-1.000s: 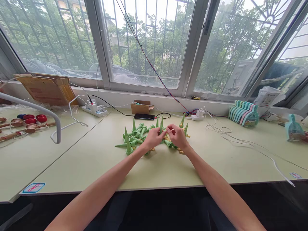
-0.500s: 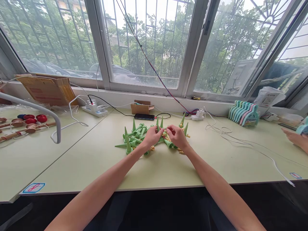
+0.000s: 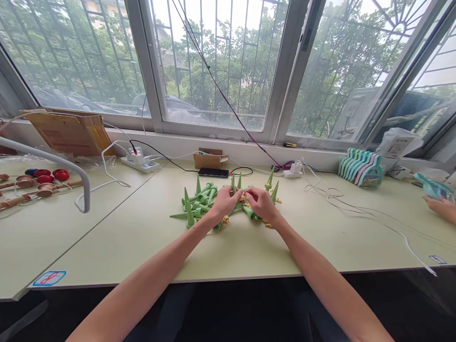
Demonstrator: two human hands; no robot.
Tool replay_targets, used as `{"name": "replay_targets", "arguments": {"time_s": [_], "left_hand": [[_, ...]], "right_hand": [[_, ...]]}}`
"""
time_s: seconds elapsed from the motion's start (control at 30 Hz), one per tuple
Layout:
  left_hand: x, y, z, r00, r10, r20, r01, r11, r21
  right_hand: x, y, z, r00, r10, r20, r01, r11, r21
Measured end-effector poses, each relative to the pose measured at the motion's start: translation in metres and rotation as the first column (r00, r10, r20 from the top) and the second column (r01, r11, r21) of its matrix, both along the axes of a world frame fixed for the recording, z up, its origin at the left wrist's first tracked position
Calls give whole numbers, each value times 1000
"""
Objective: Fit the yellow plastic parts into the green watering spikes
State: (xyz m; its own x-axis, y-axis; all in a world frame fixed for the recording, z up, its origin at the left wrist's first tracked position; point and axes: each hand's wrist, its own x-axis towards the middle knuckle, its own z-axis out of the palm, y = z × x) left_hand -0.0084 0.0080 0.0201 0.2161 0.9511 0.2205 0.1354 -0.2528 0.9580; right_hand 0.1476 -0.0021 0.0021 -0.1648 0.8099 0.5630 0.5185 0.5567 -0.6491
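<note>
My left hand (image 3: 225,203) is closed around a green plastic cone spike (image 3: 233,182), its pointed tip rising above the fingers. Close beside it, my right hand (image 3: 262,204) has its fingers pinched together at the left hand's fingertips. Whatever small part sits between them is mostly hidden, though a bit of yellow and red shows there. Under and around both hands spreads a pile of green cone spikes (image 3: 199,207), some upright and others lying with their hollow ends showing. Small yellow plastic pieces (image 3: 269,224) are scattered among them, mostly on the right.
Behind the pile lie a black phone (image 3: 213,173) and a small cardboard box (image 3: 210,159). White cables (image 3: 335,194) cross the table on the right, near a row of turquoise and pink items (image 3: 360,167). Another person's hand (image 3: 440,207) holds a turquoise item. Wooden toys (image 3: 44,190) lie left.
My right hand has shifted very slightly left, towards my left hand. At the far right, the other person's hand has drawn back and a turquoise item has come into fuller view.
</note>
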Motion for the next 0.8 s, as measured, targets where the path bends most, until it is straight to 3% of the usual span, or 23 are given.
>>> {"name": "replay_targets", "arguments": {"time_s": [0.4,0.8], "left_hand": [[-1,7,-6,994,103,-37,-102,995,20],[-1,5,-4,992,113,-54,-112,993,24]], "right_hand": [[0,0,1,999,-42,2,42,999,18],[0,0,2,998,-49,-40,50,999,6]]}}
